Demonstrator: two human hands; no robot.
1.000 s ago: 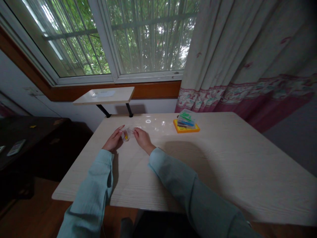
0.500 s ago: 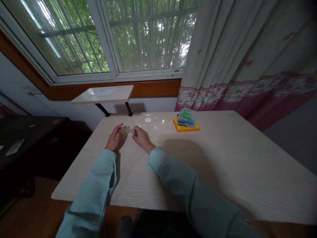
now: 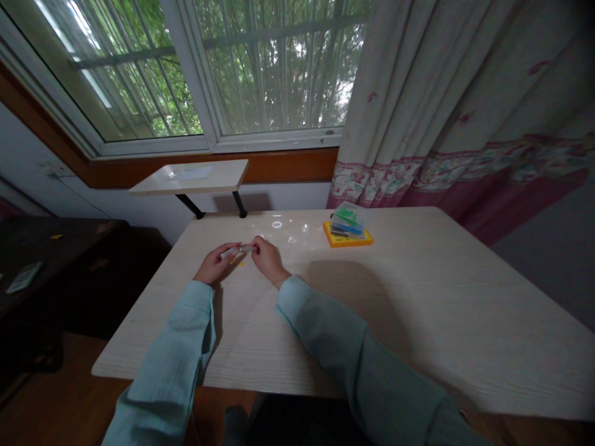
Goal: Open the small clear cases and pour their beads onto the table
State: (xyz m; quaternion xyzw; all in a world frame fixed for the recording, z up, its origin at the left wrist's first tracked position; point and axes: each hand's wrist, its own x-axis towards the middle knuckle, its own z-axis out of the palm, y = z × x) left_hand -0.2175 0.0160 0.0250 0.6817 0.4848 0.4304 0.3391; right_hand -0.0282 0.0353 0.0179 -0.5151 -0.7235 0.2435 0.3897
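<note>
My left hand and my right hand meet over the far left part of the pale wooden table. Between their fingertips they hold a small clear packet, stretched flat and a little above the tabletop. Both hands pinch it, one at each end. A few tiny yellow bits lie on the table just under and beside the left hand. Both arms wear light blue-green sleeves.
A stack of clear boxes with green and blue contents sits on an orange tray at the table's far side. A small shelf juts from the wall under the window. A dark cabinet stands at left, a curtain at right.
The packet, held loosely with a yellow piece showing inside it, is now pulled flat between both hands. Tiny yellow bits have appeared on the table below it.
</note>
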